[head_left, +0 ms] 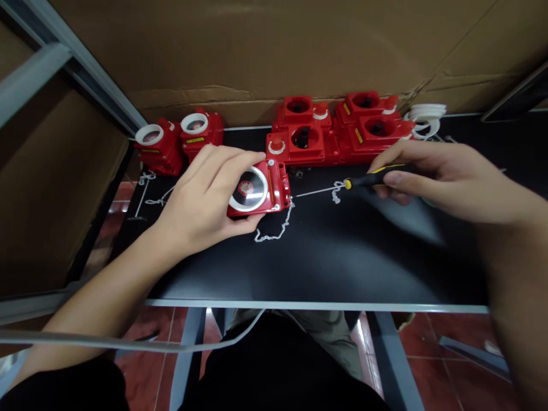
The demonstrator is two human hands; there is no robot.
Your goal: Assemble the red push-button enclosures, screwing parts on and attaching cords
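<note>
Ctr.: our L hand (199, 197) grips a red box (274, 185), white window ring (264, 186) on; our R hand (445, 177) holds a screwdriver (365, 180); upper-ctr. boxes (309, 155) seemingly w/o one yet.

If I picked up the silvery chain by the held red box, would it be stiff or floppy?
Probably floppy: the chain lies in wiggly bends on the black table. It looks thin, so likely light. One end seems to reach the red box, so pulling might tug there.

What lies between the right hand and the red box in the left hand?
In the head view, the screwdriver reaches from the right hand toward the red box; a bunched white chain lies there too.
</note>
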